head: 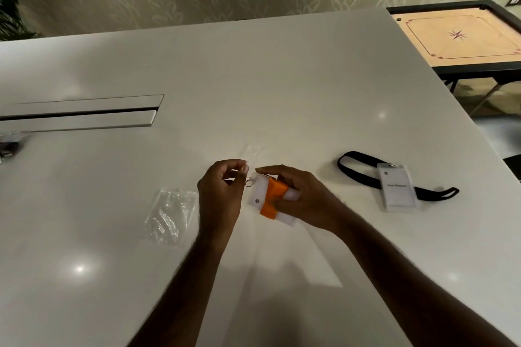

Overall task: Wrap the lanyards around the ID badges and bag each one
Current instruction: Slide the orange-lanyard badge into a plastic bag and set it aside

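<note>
Badges: 2; bags: 2.

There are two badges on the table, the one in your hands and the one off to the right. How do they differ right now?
The held badge has an orange lanyard wound around its middle; the far badge has a black lanyard lying unwound across the table.

The held badge is gripped by the right hand, with the left hand close at its ring end; the far badge lies flat, untouched.

Both are white card holders, neither bagged yet.

A carrom board is sitting on a stand beyond the white table, with a plant standing far left
</note>
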